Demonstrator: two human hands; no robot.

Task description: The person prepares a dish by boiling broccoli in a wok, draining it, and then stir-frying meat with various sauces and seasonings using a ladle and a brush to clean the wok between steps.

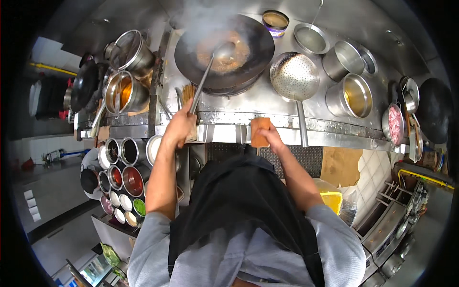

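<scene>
My left hand grips the long metal handle of a ladle at the front of the steel range. The ladle's bowl reaches into a large black wok, over cooked food in reddish-brown sauce. Steam hides part of the wok's far left side, and the food's pieces are not distinct. In my right hand is an orange-brown folded cloth or sponge pad, held over the range's front rail. A bamboo brush stands close beside my left hand.
To the wok's right lie a perforated skimmer, a pot with yellow liquid and an open can. A pot of amber oil stands left. Several seasoning containers fill the left side, where another person is partly visible.
</scene>
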